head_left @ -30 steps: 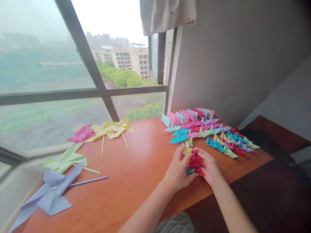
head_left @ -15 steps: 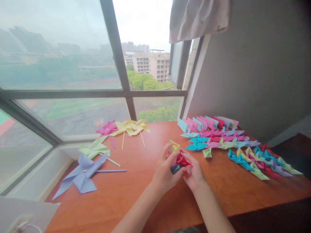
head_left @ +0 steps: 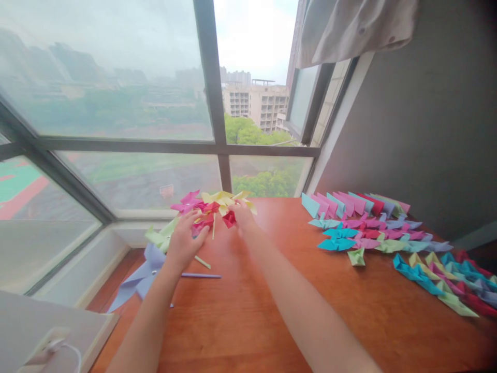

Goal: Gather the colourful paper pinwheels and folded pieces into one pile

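Perhaps to corral red folded papers (head_left: 202,225), our left hand (head_left: 182,241) curves half-open, ungripping; we cannot tell what our right hand (head_left: 241,215) grips

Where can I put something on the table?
The table has bare wood between the paper shapes and right forearm, and between right forearm and left forearm. It's crowded near the window: pinwheels, red folded paper, left hand and right hand.

A reddish-brown wooden table (head_left: 233,321) bears paper pinwheels (head_left: 142,274) leftward, rows of folded paper (head_left: 337,243) rightward.
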Motion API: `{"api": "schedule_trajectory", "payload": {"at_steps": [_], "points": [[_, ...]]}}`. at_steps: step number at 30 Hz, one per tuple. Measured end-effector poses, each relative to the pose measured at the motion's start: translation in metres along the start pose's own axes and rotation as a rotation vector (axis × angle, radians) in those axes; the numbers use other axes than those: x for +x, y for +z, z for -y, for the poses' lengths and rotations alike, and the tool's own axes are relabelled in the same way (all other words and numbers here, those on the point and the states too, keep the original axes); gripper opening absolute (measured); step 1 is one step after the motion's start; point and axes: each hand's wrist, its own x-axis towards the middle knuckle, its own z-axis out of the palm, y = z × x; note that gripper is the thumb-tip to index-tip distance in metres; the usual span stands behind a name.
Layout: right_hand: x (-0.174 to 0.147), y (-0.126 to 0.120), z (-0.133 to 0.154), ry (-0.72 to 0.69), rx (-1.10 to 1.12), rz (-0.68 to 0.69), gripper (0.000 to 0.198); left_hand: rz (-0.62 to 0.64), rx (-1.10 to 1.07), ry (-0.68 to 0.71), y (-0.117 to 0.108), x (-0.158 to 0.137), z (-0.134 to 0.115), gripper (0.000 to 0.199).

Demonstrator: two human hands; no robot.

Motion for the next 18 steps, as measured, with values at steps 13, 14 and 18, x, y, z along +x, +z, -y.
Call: {"api": "schedule_trajectory", "payload": {"at_steps": [13,14,18], "points": [[-0.017,-0.090,-0.014,-0.277,-0.125,0.036,0.045,0.094,-0.027,0.107,0.022,-0.021,-0.019,0.026],[-0.020,-0.100,-0.015,-0.283,-0.144,0.024,0.044,0.058,0.026,0.110,0.022,-0.020,-0.019,0.026],[-0.032,-0.138,-0.014,-0.309,-0.200,-0.030,0.042,0.062,0.366,0.142,0.023,-0.016,-0.024,0.028]]}}
